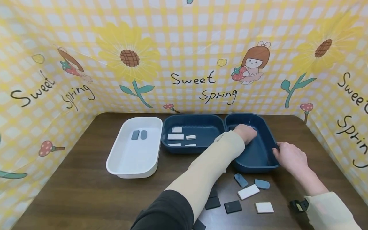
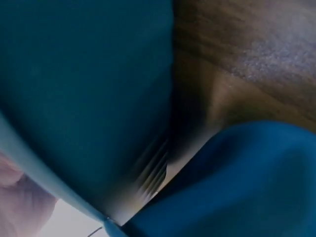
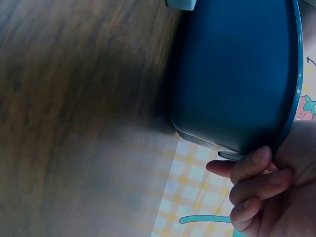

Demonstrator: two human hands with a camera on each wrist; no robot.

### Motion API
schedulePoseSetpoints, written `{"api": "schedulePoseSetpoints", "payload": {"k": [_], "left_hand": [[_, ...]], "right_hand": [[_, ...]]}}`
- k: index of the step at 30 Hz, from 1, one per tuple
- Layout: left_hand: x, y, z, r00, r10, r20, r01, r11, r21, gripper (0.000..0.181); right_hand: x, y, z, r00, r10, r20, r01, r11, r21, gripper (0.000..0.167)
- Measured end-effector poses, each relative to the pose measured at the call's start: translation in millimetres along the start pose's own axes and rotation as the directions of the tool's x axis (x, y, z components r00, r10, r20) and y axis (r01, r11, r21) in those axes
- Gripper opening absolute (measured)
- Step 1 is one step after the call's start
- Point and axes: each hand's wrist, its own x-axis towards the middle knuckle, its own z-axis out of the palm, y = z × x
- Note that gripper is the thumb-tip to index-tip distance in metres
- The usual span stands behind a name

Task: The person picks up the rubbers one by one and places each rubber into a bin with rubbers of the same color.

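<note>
My left hand [image 1: 245, 133] reaches over the left side and into the right-hand dark blue basket [image 1: 263, 161]. Its fingertips are hidden, and the left wrist view shows only part of this hand [image 2: 22, 202] behind a basket wall. On the basket's right rim, my right hand [image 1: 291, 158] grips the edge with curled fingers. The right wrist view shows those fingers [image 3: 254, 180] bent at the rim, beside a small dark piece [image 3: 229, 155]. In front of the basket lie blue-grey blocks [image 1: 262, 184], white blocks [image 1: 248, 192] and black blocks [image 1: 233, 207].
A second dark blue basket [image 1: 207, 127] stands against the first and contains several white blocks [image 1: 175, 137]. Left of it is a white basket [image 1: 129, 159] with two blue-grey blocks [image 1: 135, 135]. A patterned cloth [image 1: 184, 57] hangs behind the wooden table [image 1: 77, 179].
</note>
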Motion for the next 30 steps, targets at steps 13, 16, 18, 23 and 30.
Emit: {"api": "schedulePoseSetpoints", "payload": {"k": [13, 16, 18, 23, 30], "left_hand": [[8.6, -7.5, 7.6, 0.99, -0.142, 0.011, 0.141, 0.99, 0.016, 0.033], [12.1, -8.2, 8.1, 0.985, -0.173, 0.015, 0.173, 0.985, 0.022, 0.036], [14.5, -9.0, 8.0, 0.984, -0.175, 0.017, 0.174, 0.984, 0.032, 0.037], [18.6, -11.8, 5.9, 0.983, -0.183, 0.017, 0.183, 0.983, 0.018, 0.038], [24.2, -13.5, 5.9, 0.978, -0.209, -0.007, 0.209, 0.978, -0.027, 0.038]], "right_hand": [[-0.2, 1, 8, 1.0, 0.01, -0.005, -0.01, 1.0, 0.005, 0.042], [0.1, 2, 8, 1.0, 0.013, -0.009, -0.013, 1.0, 0.01, 0.042], [0.4, 2, 7, 1.0, 0.015, -0.012, -0.014, 1.0, 0.013, 0.042], [1.3, 2, 5, 1.0, 0.018, -0.015, -0.018, 1.0, 0.013, 0.042], [1.4, 1, 3, 1.0, 0.025, -0.019, -0.025, 1.0, 0.006, 0.042]]}}
